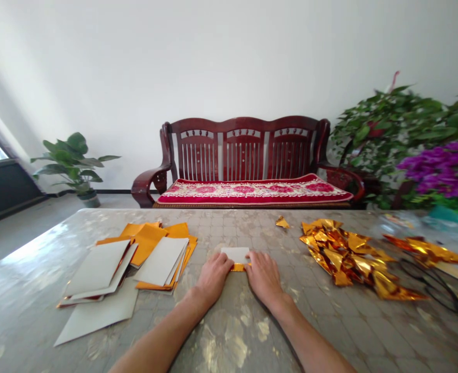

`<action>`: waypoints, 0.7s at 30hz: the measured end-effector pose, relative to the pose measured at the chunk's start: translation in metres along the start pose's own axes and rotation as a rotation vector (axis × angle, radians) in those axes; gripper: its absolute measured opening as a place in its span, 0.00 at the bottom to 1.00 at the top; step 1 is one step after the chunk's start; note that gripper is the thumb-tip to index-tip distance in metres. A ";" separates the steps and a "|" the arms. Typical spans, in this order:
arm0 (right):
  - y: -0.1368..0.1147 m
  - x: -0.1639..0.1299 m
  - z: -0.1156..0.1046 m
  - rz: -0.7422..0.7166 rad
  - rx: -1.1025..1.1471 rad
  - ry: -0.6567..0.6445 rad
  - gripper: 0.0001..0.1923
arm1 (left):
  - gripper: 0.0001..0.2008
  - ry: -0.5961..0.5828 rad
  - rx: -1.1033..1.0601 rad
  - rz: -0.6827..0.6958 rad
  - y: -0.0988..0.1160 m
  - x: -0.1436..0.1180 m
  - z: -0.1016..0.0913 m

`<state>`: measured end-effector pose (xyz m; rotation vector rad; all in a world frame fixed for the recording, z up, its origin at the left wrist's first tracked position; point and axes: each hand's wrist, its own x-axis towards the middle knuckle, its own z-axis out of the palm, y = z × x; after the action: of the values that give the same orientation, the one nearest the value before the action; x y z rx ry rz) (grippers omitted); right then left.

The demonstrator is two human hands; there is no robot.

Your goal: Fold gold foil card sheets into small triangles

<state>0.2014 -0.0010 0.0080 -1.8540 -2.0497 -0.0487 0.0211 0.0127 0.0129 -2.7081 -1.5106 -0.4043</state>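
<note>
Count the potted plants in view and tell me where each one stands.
2, perhaps more. One small green plant stands on the floor by the wall at far left. A big leafy plant is right of the bench; the purple flowers beside it may be a third.
</note>
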 end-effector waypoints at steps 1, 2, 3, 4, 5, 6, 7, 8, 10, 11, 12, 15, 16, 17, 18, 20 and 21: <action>-0.001 0.000 0.000 0.006 -0.002 0.007 0.08 | 0.08 -0.027 0.003 0.034 0.002 -0.002 0.000; -0.002 -0.001 0.001 0.012 -0.004 0.016 0.09 | 0.08 -0.049 0.020 0.051 0.005 -0.003 -0.001; -0.003 -0.001 0.002 0.018 -0.006 0.024 0.10 | 0.08 -0.064 0.046 0.055 0.007 -0.005 -0.001; -0.005 -0.002 0.002 0.026 -0.008 0.033 0.11 | 0.09 -0.079 0.073 0.059 0.011 -0.007 -0.002; -0.007 -0.002 0.003 0.035 -0.011 0.042 0.13 | 0.09 -0.094 0.093 0.064 0.014 -0.009 -0.003; -0.009 -0.003 0.004 0.042 -0.015 0.050 0.15 | 0.10 -0.107 0.109 0.065 0.017 -0.010 -0.003; -0.012 -0.003 0.005 0.046 -0.018 0.057 0.17 | 0.10 -0.117 0.122 0.061 0.020 -0.012 -0.003; -0.014 -0.004 0.006 0.047 -0.019 0.062 0.18 | 0.10 -0.123 0.131 0.052 0.022 -0.013 -0.003; -0.016 -0.004 0.008 0.045 -0.010 0.069 0.20 | 0.11 -0.126 0.141 0.032 0.026 -0.015 -0.003; -0.017 -0.003 0.009 0.044 0.000 0.069 0.19 | 0.12 -0.123 0.141 0.024 0.027 -0.016 -0.003; -0.017 -0.003 0.010 0.045 0.010 0.069 0.18 | 0.13 -0.121 0.139 0.018 0.028 -0.017 -0.003; -0.013 -0.001 0.012 0.047 0.042 0.067 0.19 | 0.12 -0.127 0.144 0.004 0.030 -0.019 -0.005; -0.010 0.000 0.013 0.048 0.051 0.067 0.19 | 0.12 -0.133 0.150 0.000 0.031 -0.020 -0.006; -0.007 0.001 0.012 0.052 0.059 0.066 0.19 | 0.12 -0.138 0.159 -0.002 0.032 -0.021 -0.006; -0.004 0.001 0.012 0.059 0.067 0.064 0.19 | 0.12 -0.142 0.169 -0.003 0.032 -0.022 -0.007; 0.003 0.001 0.011 0.074 0.079 0.052 0.18 | 0.12 -0.138 0.191 -0.004 0.033 -0.023 -0.008; 0.007 0.001 0.010 0.077 0.086 0.047 0.17 | 0.12 -0.133 0.207 -0.004 0.033 -0.023 -0.008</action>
<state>0.2055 0.0039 -0.0019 -1.8596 -1.9174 0.0156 0.0356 -0.0257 0.0187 -2.6160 -1.4939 -0.0633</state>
